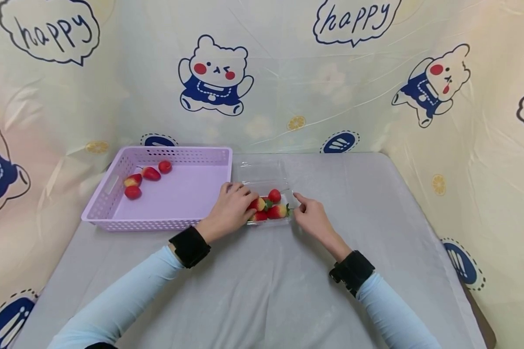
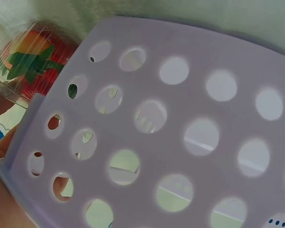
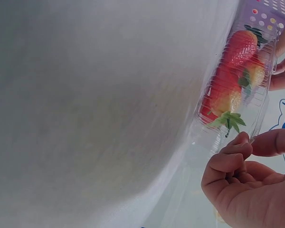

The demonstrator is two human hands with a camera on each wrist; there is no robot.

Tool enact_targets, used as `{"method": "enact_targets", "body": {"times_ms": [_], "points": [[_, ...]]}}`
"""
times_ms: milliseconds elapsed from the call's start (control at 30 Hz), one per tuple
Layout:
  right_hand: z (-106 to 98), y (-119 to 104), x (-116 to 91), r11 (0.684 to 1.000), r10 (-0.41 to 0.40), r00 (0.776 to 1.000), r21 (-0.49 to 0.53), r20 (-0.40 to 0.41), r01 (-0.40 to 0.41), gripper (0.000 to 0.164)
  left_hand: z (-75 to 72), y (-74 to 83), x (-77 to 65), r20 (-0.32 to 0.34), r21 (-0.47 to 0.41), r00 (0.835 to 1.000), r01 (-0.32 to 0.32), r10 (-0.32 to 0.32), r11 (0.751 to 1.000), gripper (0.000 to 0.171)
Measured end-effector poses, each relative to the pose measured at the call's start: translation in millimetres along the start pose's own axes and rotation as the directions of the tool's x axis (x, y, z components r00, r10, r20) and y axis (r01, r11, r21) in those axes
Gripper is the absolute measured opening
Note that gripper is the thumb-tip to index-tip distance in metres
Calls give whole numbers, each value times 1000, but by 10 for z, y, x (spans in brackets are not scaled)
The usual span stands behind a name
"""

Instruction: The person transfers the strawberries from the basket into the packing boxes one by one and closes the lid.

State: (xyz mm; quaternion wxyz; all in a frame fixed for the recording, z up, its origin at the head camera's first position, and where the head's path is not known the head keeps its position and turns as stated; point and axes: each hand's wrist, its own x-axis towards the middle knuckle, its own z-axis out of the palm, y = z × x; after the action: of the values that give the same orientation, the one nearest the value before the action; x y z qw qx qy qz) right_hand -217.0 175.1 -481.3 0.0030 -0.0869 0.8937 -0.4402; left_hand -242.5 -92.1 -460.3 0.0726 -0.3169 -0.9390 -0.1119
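Observation:
A clear plastic box (image 1: 284,220) with several strawberries (image 1: 277,211) in it stands on the table, its clear lid (image 1: 262,170) folded open toward the back. My left hand (image 1: 230,207) grips the box's left end, with the thumb beside the fruit. At the opposite end, the thumb and forefinger of my right hand (image 1: 313,216) pinch the box's rim. The right wrist view shows this pinch beside a strawberry's green leaves (image 3: 229,120). In the left wrist view, the lilac basket's wall hides most of the left hand.
Left of the box stands a lilac basket (image 1: 188,189) with a perforated rim, close to my left hand. Several red fruits (image 1: 151,173) lie in its left part. Grey cloth (image 1: 262,286) covers the table, and a printed curtain (image 1: 279,87) hangs behind it.

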Motion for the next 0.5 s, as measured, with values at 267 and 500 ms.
{"method": "enact_targets", "body": {"times_ms": [267,500], "points": [[-3,-7,-6,1000,-3,1000,-3,1,3,52,2,-22,-17,-16,-18,1000,-7,7,1000,40],[0,-5,-6,1000,-6,1000,-5,-2,6,51,13,-34,-25,-28,-14,999,-23,22,1000,35]]}}
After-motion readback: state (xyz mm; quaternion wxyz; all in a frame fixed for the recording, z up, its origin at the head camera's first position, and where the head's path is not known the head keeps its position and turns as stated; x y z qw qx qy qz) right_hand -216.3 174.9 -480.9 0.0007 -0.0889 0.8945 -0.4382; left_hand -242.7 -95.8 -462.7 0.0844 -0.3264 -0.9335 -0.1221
